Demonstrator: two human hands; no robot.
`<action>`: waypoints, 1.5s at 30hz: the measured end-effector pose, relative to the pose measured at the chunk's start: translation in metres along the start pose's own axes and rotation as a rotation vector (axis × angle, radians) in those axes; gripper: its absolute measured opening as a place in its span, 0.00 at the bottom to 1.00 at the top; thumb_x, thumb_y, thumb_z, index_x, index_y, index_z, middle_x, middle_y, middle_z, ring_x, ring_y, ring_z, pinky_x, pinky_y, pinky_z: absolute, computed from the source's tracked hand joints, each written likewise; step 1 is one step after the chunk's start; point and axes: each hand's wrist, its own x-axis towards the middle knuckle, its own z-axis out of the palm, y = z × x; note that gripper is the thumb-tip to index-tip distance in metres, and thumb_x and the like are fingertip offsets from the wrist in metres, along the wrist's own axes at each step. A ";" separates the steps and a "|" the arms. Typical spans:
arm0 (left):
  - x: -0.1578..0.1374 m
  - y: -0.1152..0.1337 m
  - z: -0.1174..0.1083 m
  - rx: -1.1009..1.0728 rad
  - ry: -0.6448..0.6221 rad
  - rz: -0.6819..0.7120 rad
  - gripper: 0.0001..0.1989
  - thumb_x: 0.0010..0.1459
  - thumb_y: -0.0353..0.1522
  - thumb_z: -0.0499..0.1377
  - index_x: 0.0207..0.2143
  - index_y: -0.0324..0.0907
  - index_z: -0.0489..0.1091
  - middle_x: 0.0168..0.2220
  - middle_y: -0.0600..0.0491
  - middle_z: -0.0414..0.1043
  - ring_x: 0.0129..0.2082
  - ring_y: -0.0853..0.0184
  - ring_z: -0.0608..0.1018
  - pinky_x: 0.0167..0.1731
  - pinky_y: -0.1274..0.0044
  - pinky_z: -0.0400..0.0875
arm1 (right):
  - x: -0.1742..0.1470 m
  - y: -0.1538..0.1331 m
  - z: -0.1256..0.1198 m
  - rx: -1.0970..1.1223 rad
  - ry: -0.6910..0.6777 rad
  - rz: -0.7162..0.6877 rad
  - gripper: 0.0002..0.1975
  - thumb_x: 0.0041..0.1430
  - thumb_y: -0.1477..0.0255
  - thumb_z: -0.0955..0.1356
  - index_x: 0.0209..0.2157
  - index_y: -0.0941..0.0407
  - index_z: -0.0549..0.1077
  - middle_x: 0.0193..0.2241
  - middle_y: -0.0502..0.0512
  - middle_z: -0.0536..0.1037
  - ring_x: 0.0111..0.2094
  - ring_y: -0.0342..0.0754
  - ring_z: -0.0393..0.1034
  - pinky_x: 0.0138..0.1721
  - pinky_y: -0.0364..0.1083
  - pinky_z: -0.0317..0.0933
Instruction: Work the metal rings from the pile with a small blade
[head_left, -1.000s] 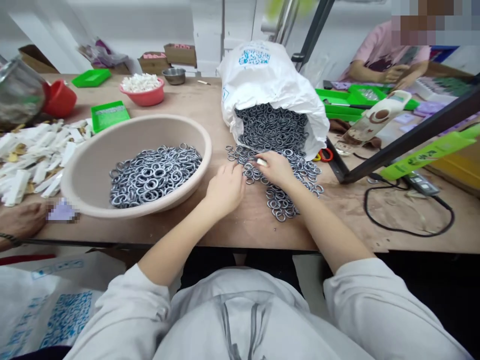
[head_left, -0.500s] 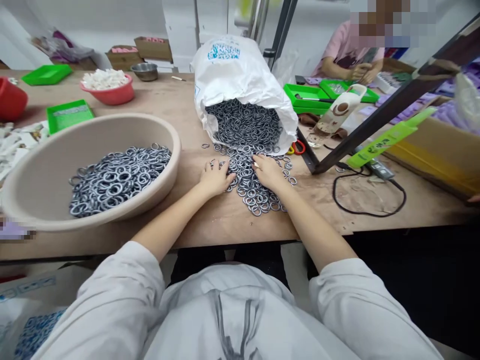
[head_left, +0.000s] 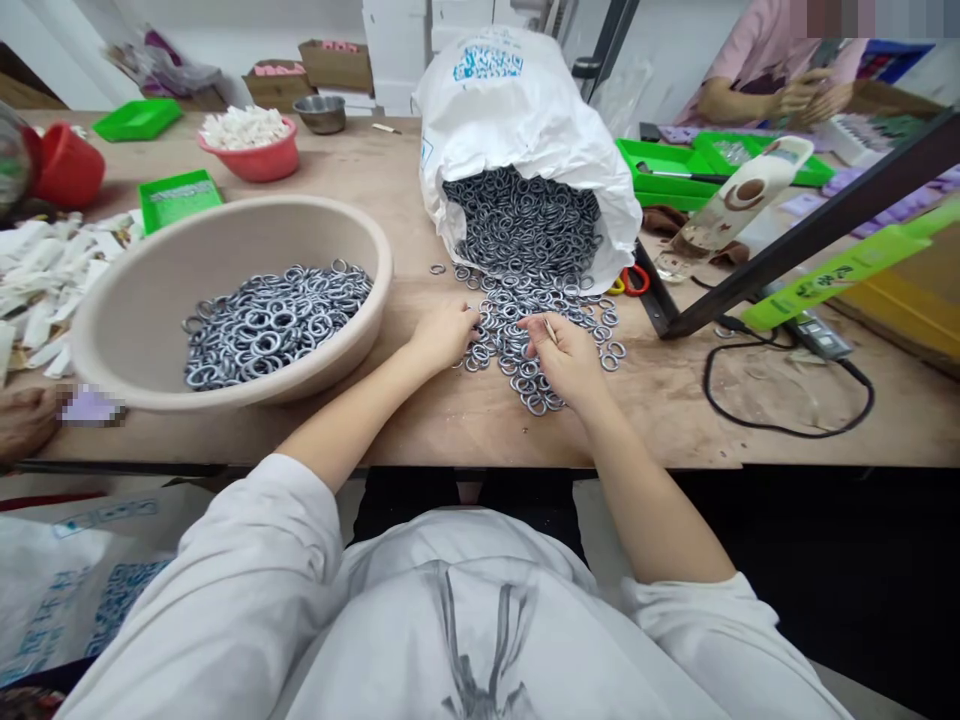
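Loose dark grey metal rings (head_left: 536, 385) spill over the table from an open white sack (head_left: 517, 110) lying on its side. At the left edge of the spill is my left hand (head_left: 442, 335), its fingers curled against the rings; what lies inside them is hidden. My right hand (head_left: 571, 365) hovers over the front of the spill, thumb and fingers drawn together. A thin pale strip (head_left: 551, 330) shows at its fingers; whether it is held or wrapped round one, I cannot tell. To the left stands a big beige basin (head_left: 135, 340), partly filled with the same rings.
Red-handled scissors (head_left: 636, 280) lie beside the sack, near a dark metal frame (head_left: 720, 285) and a black cable (head_left: 787, 430). White pieces (head_left: 45, 290) and a co-worker's hand (head_left: 30, 420) are at left. Another person (head_left: 780, 80) sits at back right.
Both hands have gone from spread fingers on the rings to curled fingers. The right hand has lifted slightly towards me. The camera view has shifted, and a co-worker's hand now shows at left.
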 end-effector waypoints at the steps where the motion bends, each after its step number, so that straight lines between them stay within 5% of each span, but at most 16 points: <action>1: 0.003 -0.002 -0.001 -0.010 -0.002 -0.003 0.13 0.65 0.34 0.55 0.44 0.38 0.77 0.45 0.40 0.74 0.48 0.53 0.74 0.46 0.67 0.67 | -0.001 0.001 0.002 0.054 0.012 0.001 0.25 0.65 0.48 0.62 0.36 0.55 0.76 0.22 0.49 0.72 0.24 0.45 0.65 0.28 0.45 0.55; 5: -0.009 -0.002 -0.007 -0.251 0.140 -0.076 0.12 0.64 0.32 0.55 0.33 0.37 0.77 0.37 0.42 0.76 0.40 0.58 0.75 0.42 0.70 0.66 | -0.010 0.003 0.006 0.229 0.065 0.047 0.20 0.62 0.52 0.67 0.35 0.55 0.76 0.21 0.47 0.69 0.24 0.44 0.61 0.28 0.44 0.55; 10: -0.059 0.032 -0.009 -1.274 0.131 -0.176 0.18 0.61 0.45 0.58 0.31 0.39 0.74 0.26 0.52 0.72 0.24 0.70 0.69 0.29 0.77 0.63 | -0.032 -0.014 0.021 0.400 0.026 -0.015 0.17 0.57 0.58 0.73 0.44 0.52 0.79 0.30 0.49 0.74 0.30 0.45 0.66 0.33 0.46 0.61; 13: -0.086 0.055 -0.008 -1.577 0.074 -0.247 0.22 0.57 0.49 0.61 0.28 0.38 0.72 0.24 0.54 0.69 0.23 0.73 0.67 0.26 0.78 0.61 | -0.043 -0.027 0.027 0.445 -0.016 -0.121 0.13 0.56 0.59 0.74 0.39 0.52 0.80 0.32 0.50 0.75 0.34 0.46 0.69 0.39 0.47 0.64; 19: -0.107 0.073 -0.010 -1.605 0.181 -0.231 0.21 0.54 0.49 0.63 0.29 0.39 0.70 0.22 0.57 0.63 0.23 0.74 0.65 0.24 0.80 0.60 | -0.052 -0.037 0.029 0.521 -0.106 -0.097 0.18 0.54 0.52 0.74 0.34 0.53 0.81 0.29 0.51 0.74 0.30 0.45 0.69 0.34 0.47 0.64; 23: -0.108 0.078 -0.009 -1.759 0.188 -0.351 0.19 0.54 0.47 0.63 0.26 0.40 0.66 0.23 0.58 0.61 0.22 0.75 0.63 0.21 0.81 0.58 | -0.054 -0.042 0.035 0.624 -0.154 0.016 0.21 0.59 0.49 0.69 0.36 0.53 0.79 0.19 0.46 0.67 0.18 0.40 0.58 0.22 0.43 0.57; 28: -0.110 0.079 -0.008 -1.812 0.194 -0.372 0.19 0.53 0.46 0.64 0.26 0.40 0.66 0.22 0.58 0.60 0.21 0.75 0.62 0.20 0.81 0.58 | -0.050 -0.048 0.035 0.592 -0.199 0.032 0.21 0.56 0.48 0.71 0.35 0.52 0.75 0.23 0.48 0.74 0.24 0.45 0.68 0.28 0.46 0.63; 36: -0.112 0.075 -0.012 -1.898 0.199 -0.390 0.19 0.54 0.44 0.64 0.24 0.41 0.63 0.22 0.58 0.60 0.21 0.76 0.62 0.21 0.82 0.60 | -0.062 -0.054 0.018 -0.022 -0.135 -0.307 0.22 0.69 0.55 0.61 0.28 0.54 0.70 0.25 0.51 0.71 0.27 0.45 0.65 0.30 0.45 0.54; 45: -0.115 0.076 -0.011 -1.931 0.173 -0.434 0.19 0.51 0.44 0.65 0.24 0.41 0.63 0.21 0.59 0.61 0.20 0.76 0.62 0.22 0.82 0.62 | -0.065 -0.059 0.020 -0.176 -0.177 -0.374 0.25 0.69 0.53 0.59 0.24 0.53 0.66 0.21 0.50 0.68 0.24 0.45 0.61 0.28 0.46 0.50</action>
